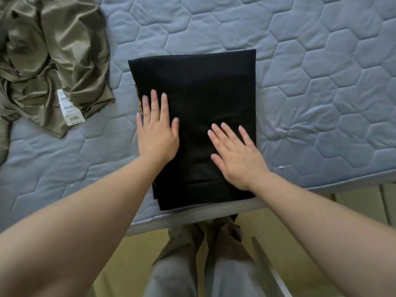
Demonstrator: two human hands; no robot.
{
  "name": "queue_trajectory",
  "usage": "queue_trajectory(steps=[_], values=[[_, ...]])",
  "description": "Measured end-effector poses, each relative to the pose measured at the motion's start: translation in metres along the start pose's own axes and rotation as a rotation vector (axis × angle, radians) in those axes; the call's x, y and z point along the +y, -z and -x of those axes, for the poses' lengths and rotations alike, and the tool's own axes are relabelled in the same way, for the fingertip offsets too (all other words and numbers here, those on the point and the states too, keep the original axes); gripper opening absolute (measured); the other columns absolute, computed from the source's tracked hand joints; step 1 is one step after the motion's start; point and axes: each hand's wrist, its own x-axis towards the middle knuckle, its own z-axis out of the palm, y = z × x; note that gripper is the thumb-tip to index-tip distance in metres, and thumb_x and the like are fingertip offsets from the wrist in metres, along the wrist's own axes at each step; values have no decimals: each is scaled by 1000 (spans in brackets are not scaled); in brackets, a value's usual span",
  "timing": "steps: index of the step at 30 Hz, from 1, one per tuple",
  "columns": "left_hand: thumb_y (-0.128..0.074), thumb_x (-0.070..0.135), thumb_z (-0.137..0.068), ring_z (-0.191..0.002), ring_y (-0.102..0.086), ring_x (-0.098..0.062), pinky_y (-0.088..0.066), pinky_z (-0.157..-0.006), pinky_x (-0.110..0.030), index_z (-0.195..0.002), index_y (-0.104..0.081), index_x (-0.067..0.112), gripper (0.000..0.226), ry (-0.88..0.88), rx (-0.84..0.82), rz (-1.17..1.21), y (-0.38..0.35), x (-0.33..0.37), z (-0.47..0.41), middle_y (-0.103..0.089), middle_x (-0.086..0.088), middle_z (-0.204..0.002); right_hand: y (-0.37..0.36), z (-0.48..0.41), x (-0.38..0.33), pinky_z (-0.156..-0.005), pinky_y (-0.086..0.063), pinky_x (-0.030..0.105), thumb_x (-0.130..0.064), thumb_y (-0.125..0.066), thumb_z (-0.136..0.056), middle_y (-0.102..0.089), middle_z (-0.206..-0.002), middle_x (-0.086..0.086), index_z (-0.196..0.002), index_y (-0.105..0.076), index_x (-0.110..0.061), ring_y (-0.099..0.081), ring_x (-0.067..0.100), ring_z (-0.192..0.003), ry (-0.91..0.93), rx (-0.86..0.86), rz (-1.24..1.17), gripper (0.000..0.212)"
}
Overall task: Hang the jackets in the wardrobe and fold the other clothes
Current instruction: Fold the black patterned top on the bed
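Nearest, below the black shirt (203, 86): grey trousers (182, 264) and a yellowish floor (120, 254). A pale strip (270, 266) right of the trousers is cut off and I cannot identify it.

The shirt lies folded into a rectangle on the mattress (321, 82). Its near end sits right at the mattress edge.

Left hand (157, 133): flat, fingers spread, pressing the shirt's left side and holding nothing. Right hand (235, 153): flat too, fingers straight, pressing the shirt's near right part.

Risks:
- A smoothing stroke pulled toward the near end could drag the shirt over the edge onto the floor.
- Uneven pressure could shear the layers. At the shirt's left edge an orange print (139, 99) already peeks out, so that edge looks imperfectly aligned.

Left of the shirt and further off, well apart from it, is a crumpled olive garment (60, 50) with a white tag (69, 108), unfolded.

Hard to tell:
- The black cloth swallows its creases, so the fold count is unreadable; it is probably a T-shirt.
- The olive piece runs out of frame, so I cannot say whether it is a jacket.
- No wardrobe is in view.
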Motion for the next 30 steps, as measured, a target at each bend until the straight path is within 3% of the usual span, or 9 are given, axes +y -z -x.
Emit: queue_trajectory(steps=[4,9,12,14,18,22,25,30], values=[[-27,40,-108,-157,7,-24,-3,-126,-44,-163,-5,18,63,1,33,48,13,15,-47,5,-5,-171,13,-49,-3,-126,0,52,-52,-14,-105,1,-170,2,-162,-6,-16,4,20,-157,-7,39,31,69],[-27,41,-107,-157,6,-22,-4,-127,-45,-163,-8,17,63,-109,-58,-11,23,3,-74,1,-3,-171,-15,-10,-31,-123,-2,58,-53,-22,-106,-12,-169,4,-161,-19,-17,-1,25,-157,359,-61,101,66],[-27,45,-107,-157,5,-18,-7,-126,-48,-163,-9,20,64,-150,-121,-30,28,-4,-87,-1,1,-171,-34,25,-39,-125,-2,55,-52,-19,-108,-8,-169,1,-162,-14,-18,5,21,-157,478,-164,57,64],[-24,48,-106,-157,6,-17,-6,-125,-53,-163,-8,21,65,-166,-155,-75,34,-5,-98,1,3,-171,-32,22,-35,-126,-2,51,-51,-17,-109,-7,-169,-2,-162,-13,-21,5,17,-156,434,-132,15,62],[-21,53,-105,-157,7,-17,-4,-124,-57,-163,-5,20,69,-188,-153,-124,44,-6,-115,2,4,-171,-7,-15,-9,-125,-1,53,-49,-16,-108,-3,-169,-5,-162,-11,-22,4,15,-156,129,12,45,61],[-33,50,-105,-153,-20,-24,-24,-120,-57,-158,-26,20,61,-173,-136,-36,58,-4,-140,-27,0,-165,25,-70,23,-124,5,52,-50,-13,-106,7,-169,-9,-162,-2,-23,9,11,-156,-111,70,35,64],[-37,51,-104,-137,-41,-34,-38,-108,-57,-146,-45,23,52,-159,-154,-75,69,-3,-155,-46,-8,-149,41,-103,45,-123,4,55,-53,-11,-104,14,-168,-11,-161,7,-24,16,9,-154,-225,9,14,66],[-36,56,-103,-124,-48,-38,-40,-98,-53,-132,-51,17,51,-147,-190,-234,73,3,-167,-55,-17,-131,53,-125,54,-124,4,57,-53,-13,-105,16,-169,-5,-161,12,-19,16,13,-155,-243,-151,48,70]])
